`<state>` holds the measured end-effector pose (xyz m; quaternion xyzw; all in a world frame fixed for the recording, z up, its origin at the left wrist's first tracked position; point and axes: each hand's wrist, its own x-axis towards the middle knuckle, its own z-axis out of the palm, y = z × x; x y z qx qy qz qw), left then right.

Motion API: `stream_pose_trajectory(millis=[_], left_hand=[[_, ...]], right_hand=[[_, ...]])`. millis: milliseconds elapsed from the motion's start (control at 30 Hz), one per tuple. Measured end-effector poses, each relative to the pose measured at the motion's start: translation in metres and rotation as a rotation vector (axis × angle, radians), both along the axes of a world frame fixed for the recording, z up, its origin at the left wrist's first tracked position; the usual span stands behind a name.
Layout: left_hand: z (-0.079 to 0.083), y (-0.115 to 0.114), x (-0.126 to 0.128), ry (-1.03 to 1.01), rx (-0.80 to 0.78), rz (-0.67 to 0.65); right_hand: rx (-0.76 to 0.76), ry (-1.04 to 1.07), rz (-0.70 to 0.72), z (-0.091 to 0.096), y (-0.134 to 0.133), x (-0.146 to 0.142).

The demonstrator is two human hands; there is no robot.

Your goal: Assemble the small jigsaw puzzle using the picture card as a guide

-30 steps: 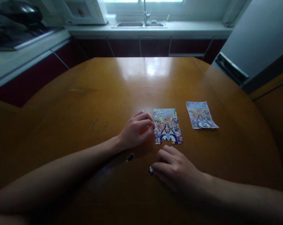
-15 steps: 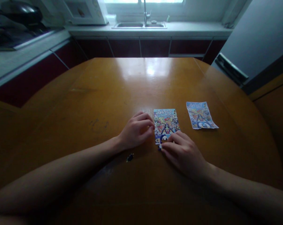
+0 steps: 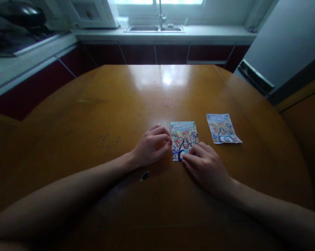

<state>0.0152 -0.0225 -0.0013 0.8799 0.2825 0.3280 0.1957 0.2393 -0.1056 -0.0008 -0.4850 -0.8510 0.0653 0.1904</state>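
A colourful jigsaw puzzle [image 3: 183, 134] lies flat on the wooden table, crowded with small cartoon figures under a title band. My left hand [image 3: 154, 143] rests at its left edge, fingers curled and thumb and fingertips closed against the border. At the puzzle's lower edge, my right hand [image 3: 205, 162] has its thumb and fingers on a jigsaw piece [image 3: 182, 154] with a blue and white picture; the hand covers the lower right corner. One loose dark jigsaw piece [image 3: 144, 175] lies below my left wrist.
To the right of the puzzle lies a creased paper sheet [image 3: 223, 129] with the same picture. Beyond the wooden table [image 3: 120, 101] are a counter with a sink [image 3: 143, 29], a stove with a black pan [image 3: 21, 14] at left, and a fridge [image 3: 282, 42] at right.
The jigsaw piece that jutted below the puzzle has moved up into its bottom row, and the lower edge looks straight. My right hand moved slightly up with it; my left hand stayed put.
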Motion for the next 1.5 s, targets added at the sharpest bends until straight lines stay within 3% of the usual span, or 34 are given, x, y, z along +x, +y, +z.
stream_pose_trajectory(millis=[133,433,867,1000,1167,1333,1500], left_hand=[[0.002,0.000,-0.001,0.002,-0.002,-0.030],[0.003,-0.004,-0.005,0.181,0.047,-0.283],[-0.001,-0.004,-0.002,0.245,0.068,-0.301],[0.000,-0.007,-0.001,0.246,0.033,-0.298],[0.012,-0.003,-0.004,0.153,0.021,-0.133],[0.027,0.004,-0.026,0.210,-0.062,0.062],[0.024,-0.024,-0.070,0.305,-0.145,0.173]], right_hand=[[-0.006,-0.016,0.000,-0.001,0.000,0.000],[-0.034,0.008,-0.008,0.001,0.000,-0.001],[-0.056,0.030,0.059,-0.003,0.001,0.003],[-0.149,0.177,0.063,-0.001,0.001,0.003],[-0.130,0.525,-0.069,0.004,0.011,0.010],[-0.016,0.620,-0.182,0.005,0.026,0.029],[0.042,0.615,-0.202,0.004,0.030,0.038]])
